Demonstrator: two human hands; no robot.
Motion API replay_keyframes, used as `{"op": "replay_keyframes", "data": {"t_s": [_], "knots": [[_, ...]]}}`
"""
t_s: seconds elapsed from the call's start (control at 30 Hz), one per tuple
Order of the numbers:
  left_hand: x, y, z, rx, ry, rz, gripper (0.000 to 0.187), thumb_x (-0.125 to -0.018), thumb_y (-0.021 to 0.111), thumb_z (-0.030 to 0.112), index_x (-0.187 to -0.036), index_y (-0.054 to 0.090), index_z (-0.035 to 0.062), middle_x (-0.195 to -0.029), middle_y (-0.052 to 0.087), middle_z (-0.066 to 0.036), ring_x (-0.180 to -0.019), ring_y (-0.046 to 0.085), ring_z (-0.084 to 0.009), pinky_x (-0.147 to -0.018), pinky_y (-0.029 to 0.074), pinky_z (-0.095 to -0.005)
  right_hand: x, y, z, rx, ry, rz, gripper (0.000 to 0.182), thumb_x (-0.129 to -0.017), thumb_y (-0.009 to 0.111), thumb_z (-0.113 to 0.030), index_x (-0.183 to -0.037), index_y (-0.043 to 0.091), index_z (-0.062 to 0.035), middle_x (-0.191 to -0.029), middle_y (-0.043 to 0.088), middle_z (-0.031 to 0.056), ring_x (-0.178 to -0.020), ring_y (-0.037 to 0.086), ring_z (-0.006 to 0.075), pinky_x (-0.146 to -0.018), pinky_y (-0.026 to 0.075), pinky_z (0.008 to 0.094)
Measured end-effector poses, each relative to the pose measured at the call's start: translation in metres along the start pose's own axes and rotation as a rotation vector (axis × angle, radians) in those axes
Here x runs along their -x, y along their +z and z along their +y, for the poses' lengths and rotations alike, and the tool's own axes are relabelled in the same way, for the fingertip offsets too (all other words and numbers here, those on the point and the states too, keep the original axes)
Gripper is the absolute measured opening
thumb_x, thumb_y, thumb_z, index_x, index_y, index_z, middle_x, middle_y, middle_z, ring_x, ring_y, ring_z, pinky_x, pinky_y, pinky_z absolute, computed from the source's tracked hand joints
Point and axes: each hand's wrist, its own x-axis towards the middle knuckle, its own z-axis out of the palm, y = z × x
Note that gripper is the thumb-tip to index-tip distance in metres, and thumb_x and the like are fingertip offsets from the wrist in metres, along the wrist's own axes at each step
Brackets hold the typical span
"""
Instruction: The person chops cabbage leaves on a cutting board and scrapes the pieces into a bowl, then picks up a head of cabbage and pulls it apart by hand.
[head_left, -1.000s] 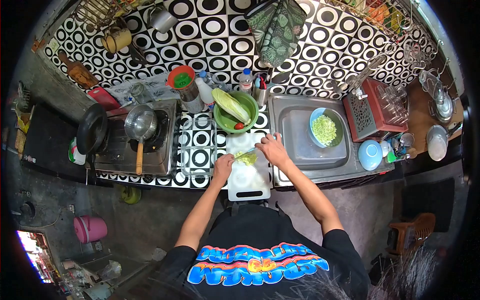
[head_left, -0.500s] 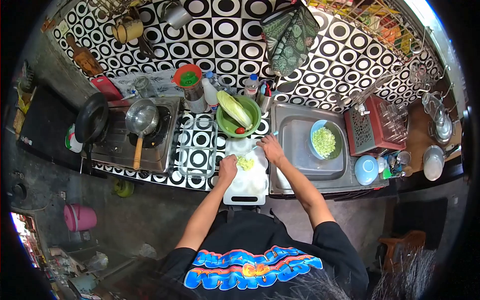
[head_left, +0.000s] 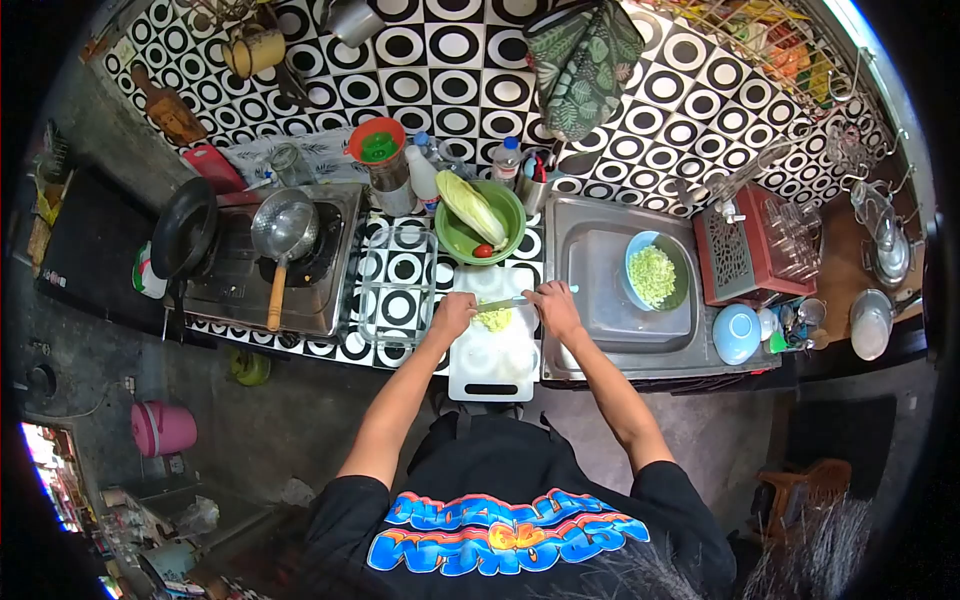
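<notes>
My right hand [head_left: 553, 307] is closed around the handle of a knife [head_left: 503, 304], whose pale blue end sticks out past the fingers. The blade lies crosswise over a small heap of chopped pale-green vegetable [head_left: 494, 320] on a white cutting board [head_left: 490, 370]. At the tip end of the blade, my left hand [head_left: 455, 315] has its fingers pressed together on the metal. Just beyond the board, a green bowl [head_left: 515, 220] holds a head of napa cabbage [head_left: 470, 210] and a small red tomato [head_left: 483, 251].
A blue bowl of chopped greens [head_left: 652, 276] stands in the steel sink [head_left: 590, 335] on the right. Left of the board is a clear glass dish [head_left: 397, 345], then a stove with a wooden-handled pan [head_left: 284, 225]. Bottles and a utensil holder [head_left: 534, 190] line the wall.
The knife has turned from slanting away to lying nearly crosswise. My right hand has come slightly nearer and lower, and my left hand now meets the blade's tip.
</notes>
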Motion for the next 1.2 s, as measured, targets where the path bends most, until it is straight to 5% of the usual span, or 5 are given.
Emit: {"op": "replay_keyframes", "data": {"t_s": [0.13,0.3,0.43,1.2], "knots": [[0.005,-0.007,-0.001,0.089,-0.02,-0.042,0.011,-0.079,0.075,0.009,-0.082,0.068,0.0013,-0.081,0.069,-0.018,-0.083,0.068,-0.0384,-0.076,0.054,-0.0446,-0.008,-0.031,-0.021,0.07,-0.104,0.117,0.039,-0.083,0.063,-0.007,-0.118,0.073,-0.0166,-0.097,0.063,0.0076,-0.103,0.056,0.0288,-0.105,0.038,0.0435],[0.002,0.005,-0.003,0.003,0.134,0.001,0.008,-0.078,0.073,0.006,-0.082,0.068,0.0018,-0.08,0.068,-0.019,-0.081,0.066,-0.0397,-0.074,0.052,-0.0462,0.023,0.002,-0.012,-0.055,0.066,0.079,0.039,-0.082,0.061,-0.003,-0.118,0.073,-0.015,-0.096,0.066,0.0081,-0.102,0.057,0.0286,-0.101,0.039,0.0437],[-0.001,0.0,-0.002,0.052,0.06,-0.057,0.008,-0.078,0.073,0.007,-0.08,0.067,0.0009,-0.081,0.067,-0.02,-0.082,0.066,-0.0401,-0.075,0.052,-0.0466,0.028,-0.013,-0.023,-0.044,0.035,0.123,0.04,-0.083,0.059,-0.002,-0.119,0.073,-0.0142,-0.096,0.066,0.0091,-0.099,0.057,0.0305,-0.099,0.04,0.0448],[-0.011,-0.007,-0.018,0.071,0.068,-0.177,0.011,-0.074,0.078,0.006,-0.083,0.073,0.0018,-0.074,0.072,-0.016,-0.07,0.072,-0.0264,-0.066,0.055,-0.0346,0.068,0.025,-0.056,-0.076,0.3,0.071,0.046,-0.088,0.061,-0.007,-0.13,0.068,-0.0254,-0.089,0.064,0.007,-0.094,0.059,0.027,-0.087,0.037,0.0447]]}}
